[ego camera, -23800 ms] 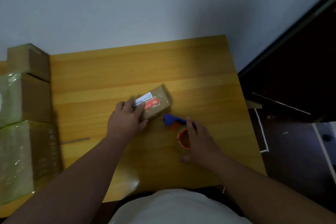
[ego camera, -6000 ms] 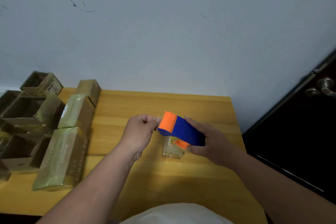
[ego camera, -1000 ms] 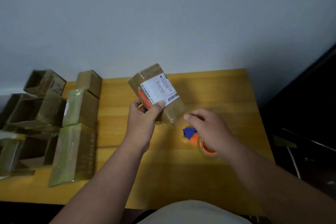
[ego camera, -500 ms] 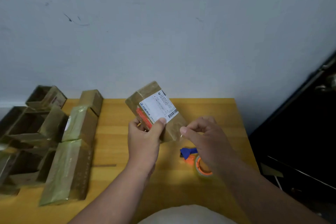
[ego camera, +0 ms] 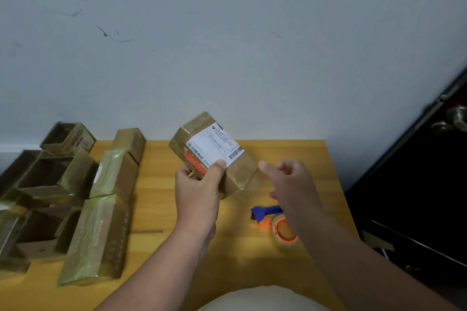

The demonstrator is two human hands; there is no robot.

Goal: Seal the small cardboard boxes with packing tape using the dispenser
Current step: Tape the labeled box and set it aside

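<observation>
Now the left hand (ego camera: 199, 192) grips the small brown taped cardboard box with a white label (ego camera: 214, 156), lifted above the yellow wooden table (ego camera: 290, 156). Beside it, the right hand (ego camera: 293, 184) holds nothing, fingers loosely curled. Smooth any loose tape firmly along the box edge. The blue-and-orange tape dispenser (ego camera: 275, 222) lies below.

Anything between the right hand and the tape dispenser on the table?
Nothing visible. The blue and orange tape dispenser lies on the wooden table just below the empty right hand. The left hand holds the labelled brown cardboard box off to the side.
</observation>
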